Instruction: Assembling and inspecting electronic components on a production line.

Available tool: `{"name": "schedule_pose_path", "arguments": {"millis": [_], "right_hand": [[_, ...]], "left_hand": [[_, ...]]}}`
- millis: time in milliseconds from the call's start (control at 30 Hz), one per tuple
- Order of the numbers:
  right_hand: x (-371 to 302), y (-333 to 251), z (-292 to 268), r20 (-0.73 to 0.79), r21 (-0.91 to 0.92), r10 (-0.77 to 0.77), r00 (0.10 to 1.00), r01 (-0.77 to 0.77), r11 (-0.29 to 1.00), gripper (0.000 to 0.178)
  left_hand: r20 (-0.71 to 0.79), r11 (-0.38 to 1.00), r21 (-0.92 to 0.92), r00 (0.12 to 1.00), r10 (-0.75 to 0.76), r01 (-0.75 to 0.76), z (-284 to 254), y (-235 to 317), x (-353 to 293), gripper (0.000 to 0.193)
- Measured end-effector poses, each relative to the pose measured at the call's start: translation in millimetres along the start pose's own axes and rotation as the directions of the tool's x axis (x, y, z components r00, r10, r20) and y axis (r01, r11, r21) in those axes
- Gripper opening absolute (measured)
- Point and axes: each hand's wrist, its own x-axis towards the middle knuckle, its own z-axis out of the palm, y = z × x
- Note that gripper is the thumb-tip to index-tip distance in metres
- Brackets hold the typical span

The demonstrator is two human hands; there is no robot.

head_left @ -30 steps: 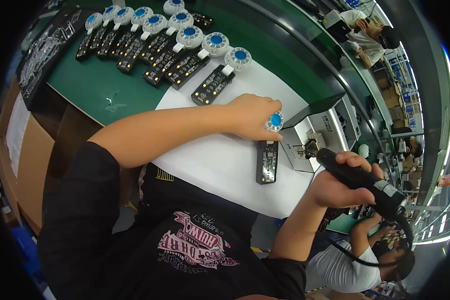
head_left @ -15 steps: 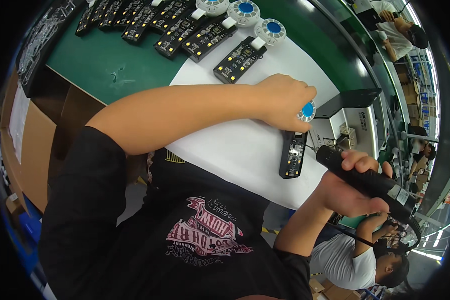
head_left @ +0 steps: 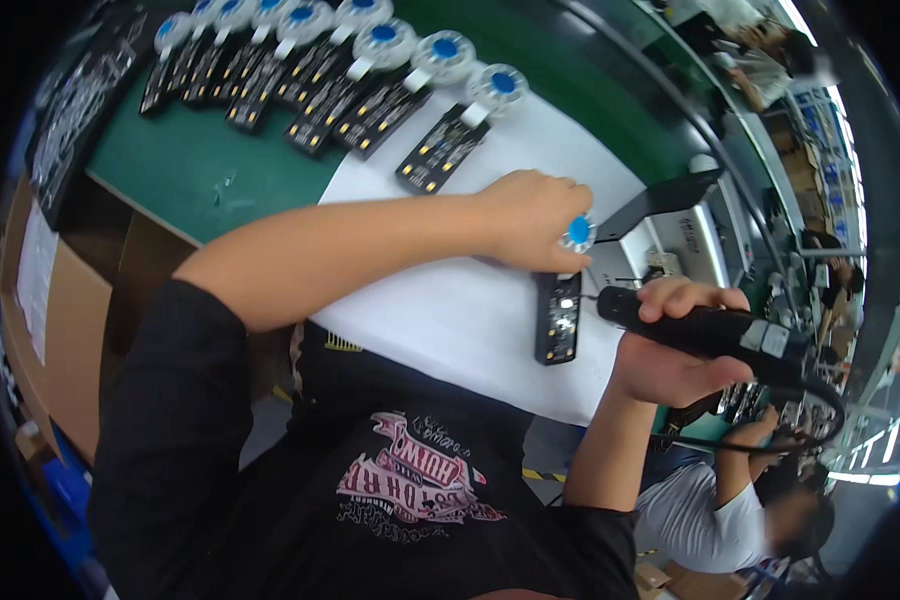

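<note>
My left hand is closed on a small white round part with a blue centre, joined to the top of a black circuit-board module. That module lies on a white sheet, its lower end toward me. In my right hand is a black corded electric screwdriver, held nearly level with fingers wrapped round its body. The thin bit points left and reaches the module's right edge, just below my left fingers. Whether it touches a screw I cannot make out.
Several similar modules with white-and-blue discs stand in a row along the far left of the green bench. Beyond my hands is a metal box-like device with a black flap. A cardboard box sits left; another person works at right.
The view has shifted, so the bench things sit further left and more of the discs show. The screwdriver lies more level than before. Both hands keep their hold.
</note>
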Motion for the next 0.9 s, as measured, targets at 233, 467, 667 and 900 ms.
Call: {"name": "schedule_pose_path", "arguments": {"millis": [233, 467, 667, 900], "right_hand": [[23.1, -37.2, -14.2, -0.097, -0.317, -0.251, 0.963, 0.209, 0.925, 0.084], [27.8, -22.9, -27.0, -0.195, -0.142, -0.075, 0.978, 0.048, 0.989, 0.082], [4.5, -14.5, 15.7, -0.010, 0.040, 0.075, 0.997, -0.074, 0.996, 0.081], [-7.4, -1.0, 16.3, -0.043, 0.044, 0.096, 0.994, -0.094, 0.995, 0.082]], "left_hand": [[0.063, 0.996, 0.009, 0.994, -0.092, 0.091, -2.6, 9.2, -0.4, 0.052], [0.064, 0.995, 0.003, 0.993, -0.100, 0.100, -1.1, 9.7, -2.9, 0.052], [0.060, 0.995, 0.014, 0.993, -0.102, 0.101, -2.4, 8.5, -2.5, 0.051], [0.053, 0.995, -0.002, 0.994, -0.099, 0.099, -5.0, 10.3, -1.8, 0.052]]}}
